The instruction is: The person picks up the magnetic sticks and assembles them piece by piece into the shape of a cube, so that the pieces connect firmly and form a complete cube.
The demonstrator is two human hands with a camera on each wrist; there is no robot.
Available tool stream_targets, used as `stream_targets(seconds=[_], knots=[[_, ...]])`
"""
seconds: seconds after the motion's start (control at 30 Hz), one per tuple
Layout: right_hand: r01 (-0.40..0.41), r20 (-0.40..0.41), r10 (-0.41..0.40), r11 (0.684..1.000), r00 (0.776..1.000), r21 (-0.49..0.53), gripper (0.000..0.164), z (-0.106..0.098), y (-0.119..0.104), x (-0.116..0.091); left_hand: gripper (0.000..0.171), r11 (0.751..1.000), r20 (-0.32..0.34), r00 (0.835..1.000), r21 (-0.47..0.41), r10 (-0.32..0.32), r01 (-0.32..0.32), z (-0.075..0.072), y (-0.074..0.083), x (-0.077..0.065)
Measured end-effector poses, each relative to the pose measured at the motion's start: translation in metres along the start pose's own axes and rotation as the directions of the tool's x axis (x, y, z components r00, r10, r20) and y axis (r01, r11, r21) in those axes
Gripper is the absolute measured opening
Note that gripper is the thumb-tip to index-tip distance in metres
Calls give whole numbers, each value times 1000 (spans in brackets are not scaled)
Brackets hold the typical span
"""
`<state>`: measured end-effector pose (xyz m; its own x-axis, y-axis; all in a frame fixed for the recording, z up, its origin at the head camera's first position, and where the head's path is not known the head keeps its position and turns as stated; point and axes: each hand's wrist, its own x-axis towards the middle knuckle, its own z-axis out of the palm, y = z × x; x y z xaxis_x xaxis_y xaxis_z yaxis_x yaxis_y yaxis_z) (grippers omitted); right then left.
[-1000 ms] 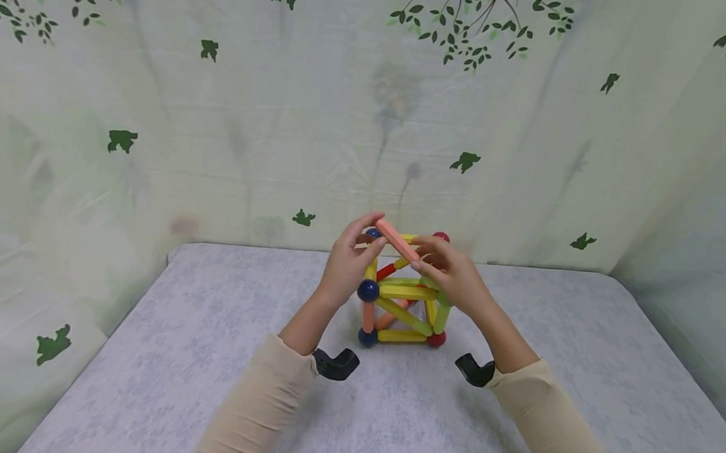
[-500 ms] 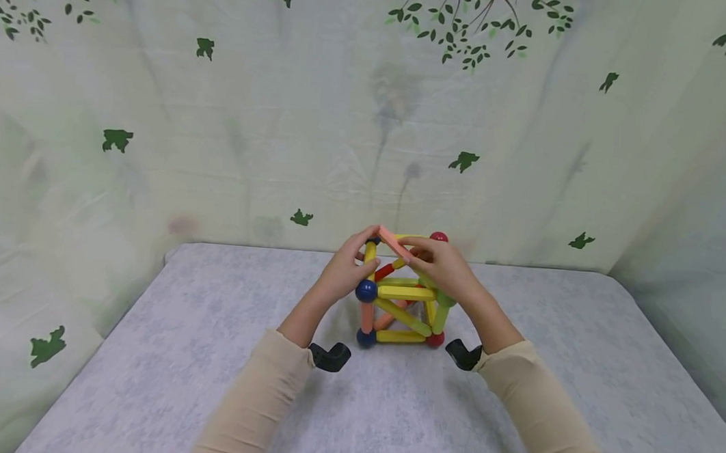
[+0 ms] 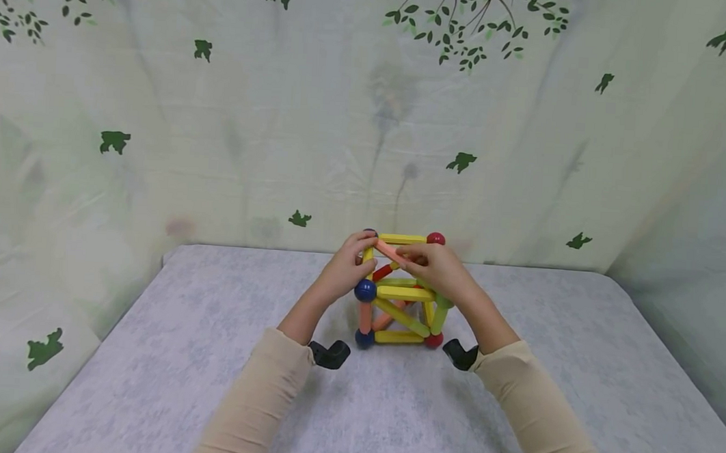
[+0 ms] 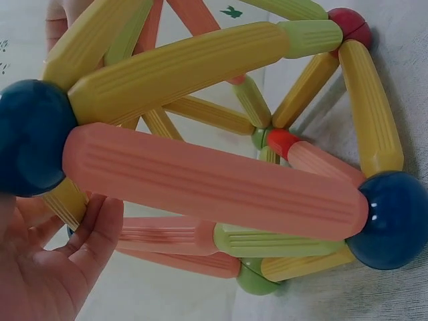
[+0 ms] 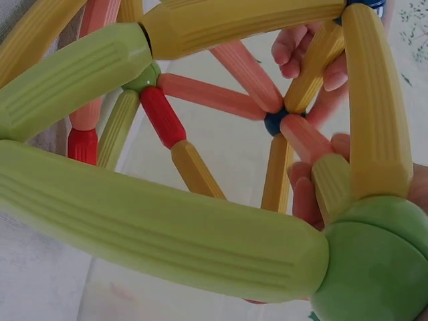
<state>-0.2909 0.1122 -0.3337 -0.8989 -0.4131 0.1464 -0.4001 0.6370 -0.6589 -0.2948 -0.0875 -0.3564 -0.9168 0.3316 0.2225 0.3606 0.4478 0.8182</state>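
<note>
A frame of magnetic rods and balls stands on the table, with a dark blue ball [image 3: 365, 290] and a red ball [image 3: 436, 238] among its corners. My right hand [image 3: 442, 268] pinches a stick, pink [image 5: 304, 138] at one end and light green [image 5: 331, 184] at the other. Its pink end meets an upper blue ball [image 5: 274, 123]. Around a yellow rod [image 5: 313, 72] beside that ball, the fingers of my left hand [image 3: 344, 268] are curled. Close to the left wrist camera, a pink rod [image 4: 214, 180] joins two blue balls and hides part of that hand.
The grey table [image 3: 211, 301] spreads around the frame, its far edge close to a leaf-patterned curtain [image 3: 233, 124]. Black wrist mounts [image 3: 329, 355] jut inward below both hands. Slanting yellow and green rods brace the lower part of the frame.
Both hands have come down with the pink-ended stick, from above the frame to its top left ball. My left fingers have shifted from the stick's end to the yellow rod.
</note>
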Motion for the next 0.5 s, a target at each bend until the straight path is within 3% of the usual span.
stream_targets(seconds=[0.37, 0.5], knots=[[-3, 17, 4, 998, 1000, -57, 33, 2, -3, 2, 43, 998, -14, 1000, -52, -20, 20, 0, -5, -2], [5, -29, -5, 1000, 1000, -27, 39, -2, -2, -1, 41, 1000, -27, 1000, -21, -2, 2, -4, -5, -5]])
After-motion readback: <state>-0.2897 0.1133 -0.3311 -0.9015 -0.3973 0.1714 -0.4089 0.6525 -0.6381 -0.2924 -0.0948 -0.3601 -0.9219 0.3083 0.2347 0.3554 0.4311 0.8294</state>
